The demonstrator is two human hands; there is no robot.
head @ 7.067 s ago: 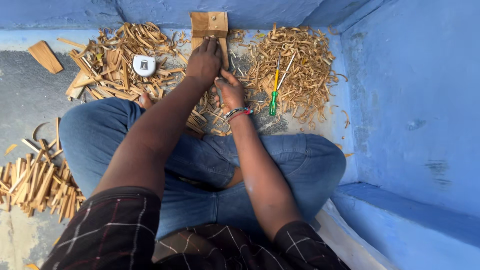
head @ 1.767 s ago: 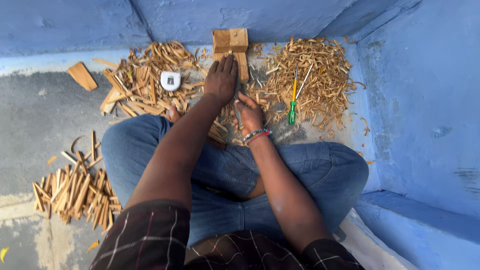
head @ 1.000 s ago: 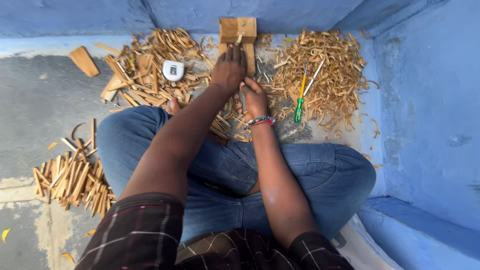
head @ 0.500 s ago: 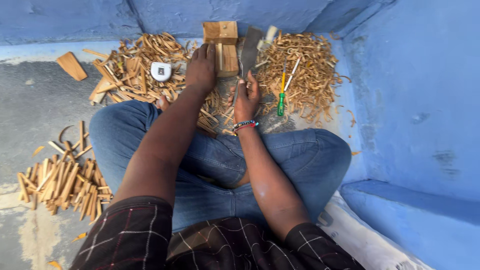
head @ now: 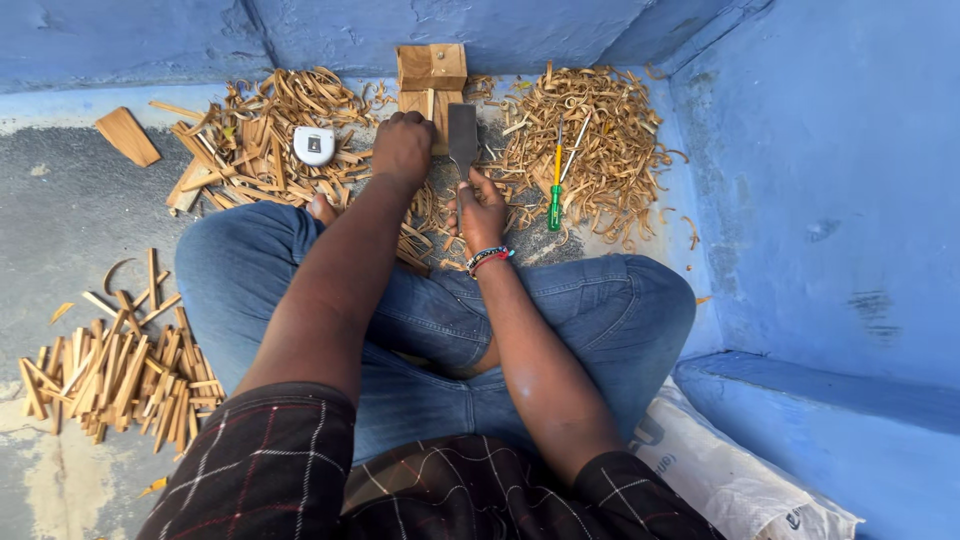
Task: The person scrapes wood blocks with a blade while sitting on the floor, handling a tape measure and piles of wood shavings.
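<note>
Far left, we had a heap of cut wood sticks [head: 105, 375] lying on the grey floor [head: 60, 215], and up by the blue wall [head: 130, 35] a flat wooden offcut [head: 127, 136] sat on its own. Moving in, a spread of wood shavings [head: 255, 125] covered the floor, with a small white tape measure [head: 314, 145] resting on top of it. Then our left hand [head: 402, 148], fingers curled and knuckles up, was pressed down on a thin strip of wood standing against the wooden block [head: 431, 75] at the wall; the strip itself we could barely make out under the hand. Just beside it, our right hand [head: 481, 208], a beaded bracelet [head: 489, 259] on the wrist, was closed around the handle of a broad chisel [head: 462, 137], its flat blade pointing away from us and lying next to the block. Further right, a screwdriver with a green and yellow handle [head: 556, 185] lay in a second pile of curled shavings [head: 600, 135]. Our crossed legs in blue jeans [head: 440, 320] filled the middle, and a white sack [head: 730, 480] showed at the lower right.
</note>
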